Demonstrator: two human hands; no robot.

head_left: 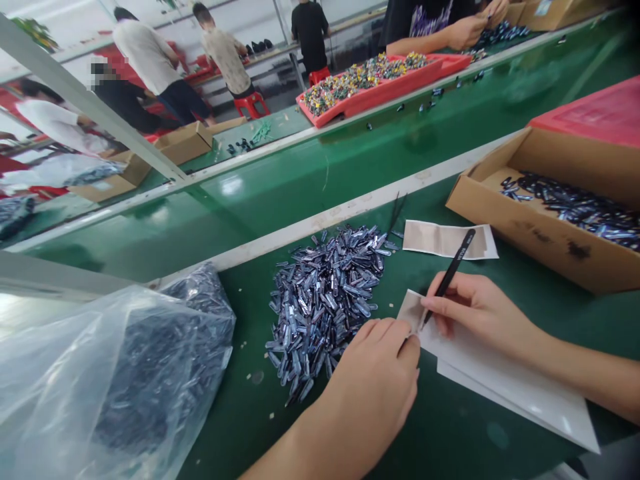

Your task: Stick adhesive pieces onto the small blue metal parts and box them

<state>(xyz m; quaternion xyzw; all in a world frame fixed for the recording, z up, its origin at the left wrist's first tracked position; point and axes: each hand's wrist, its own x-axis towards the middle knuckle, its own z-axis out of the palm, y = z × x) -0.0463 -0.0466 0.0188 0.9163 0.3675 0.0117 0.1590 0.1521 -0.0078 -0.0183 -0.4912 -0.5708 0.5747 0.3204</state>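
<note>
My right hand (pixel 475 313) is closed around black tweezers (pixel 453 267), their tips down on the near corner of a white sheet (pixel 505 383) that lies on the green bench. My left hand (pixel 375 380) is closed in a pinch at that same corner, fingertips touching the sheet; I cannot make out what is between them. A heap of small dark metal parts (pixel 325 300) lies just left of both hands. A second strip of backing paper (pixel 445 240) lies beyond the tweezers.
A clear plastic bag of the same dark parts (pixel 125 373) sits at the near left. A cardboard box with more parts (pixel 560 200) stands at the right. Beyond the conveyor belt (pixel 310 173) is a red tray of components (pixel 370 80), with other people working.
</note>
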